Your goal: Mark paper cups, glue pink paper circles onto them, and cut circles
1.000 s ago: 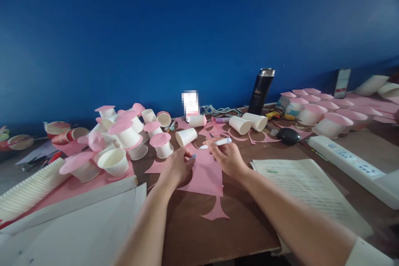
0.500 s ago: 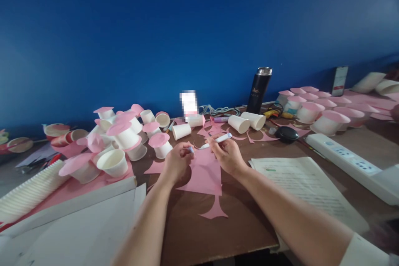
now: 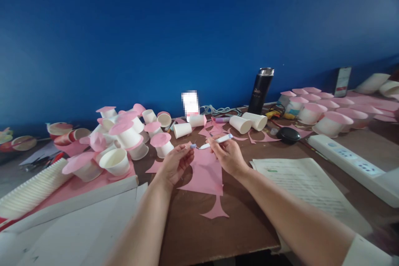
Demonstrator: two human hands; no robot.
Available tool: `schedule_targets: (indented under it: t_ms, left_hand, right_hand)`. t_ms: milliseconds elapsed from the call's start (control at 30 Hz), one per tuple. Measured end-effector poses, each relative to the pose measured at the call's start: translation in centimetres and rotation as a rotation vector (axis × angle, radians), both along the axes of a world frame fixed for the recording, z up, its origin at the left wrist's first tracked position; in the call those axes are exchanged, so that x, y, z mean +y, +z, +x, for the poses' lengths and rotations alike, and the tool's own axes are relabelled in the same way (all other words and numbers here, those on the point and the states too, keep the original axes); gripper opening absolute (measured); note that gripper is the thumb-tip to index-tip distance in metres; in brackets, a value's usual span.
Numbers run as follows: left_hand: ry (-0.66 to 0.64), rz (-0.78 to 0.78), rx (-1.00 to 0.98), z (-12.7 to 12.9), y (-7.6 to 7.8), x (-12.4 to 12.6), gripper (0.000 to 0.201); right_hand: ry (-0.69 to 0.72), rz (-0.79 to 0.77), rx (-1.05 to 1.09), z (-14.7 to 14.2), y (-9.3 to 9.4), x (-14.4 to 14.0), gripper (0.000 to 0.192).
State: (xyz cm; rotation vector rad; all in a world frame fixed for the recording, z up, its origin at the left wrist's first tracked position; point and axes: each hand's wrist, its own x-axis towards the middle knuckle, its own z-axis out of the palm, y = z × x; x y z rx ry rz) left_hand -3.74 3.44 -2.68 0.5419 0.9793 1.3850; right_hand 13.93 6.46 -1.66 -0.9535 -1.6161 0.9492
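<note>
My right hand [image 3: 230,156] holds a white marker [image 3: 223,138] with a pale blue end. The marker lies slanted, its narrow tip pointing left. My left hand [image 3: 177,162] pinches a small pale blue cap [image 3: 193,146] between thumb and fingertips, its other fingers curled. The cap is close to the marker's tip; a small gap seems to lie between them. Beneath both hands a pink paper sheet [image 3: 205,174] with curved cut-outs rests on the brown table [image 3: 218,237]. A curved pink scrap [image 3: 215,210] lies at its near edge.
White paper cups with pink discs [image 3: 124,133] crowd the left, beside a stack of nested cups [image 3: 34,189]. More disc-topped cups [image 3: 332,122] stand right. A black flask [image 3: 261,91], power strip [image 3: 349,162], printed papers [image 3: 299,183] and black round case [image 3: 288,134] surround the work area.
My left hand has turned and its fingers have loosened a little, bringing the cap slightly right and up toward the marker's tip. The right hand is almost unmoved. The view has shifted slightly.
</note>
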Motion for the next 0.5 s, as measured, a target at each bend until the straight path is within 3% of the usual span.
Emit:
schedule_targets:
  t_ms: [333, 500]
  left_hand:
    - [-0.094, 0.005, 0.105, 0.32, 0.36, -0.42, 0.029]
    - [-0.177, 0.066, 0.238, 0.32, 0.05, -0.23, 0.03]
  right_hand:
    - [-0.024, 0.024, -0.013, 0.07, 0.18, -0.06, 0.041]
    - [-0.034, -0.045, 0.014, 0.06, 0.15, 0.05, 0.043]
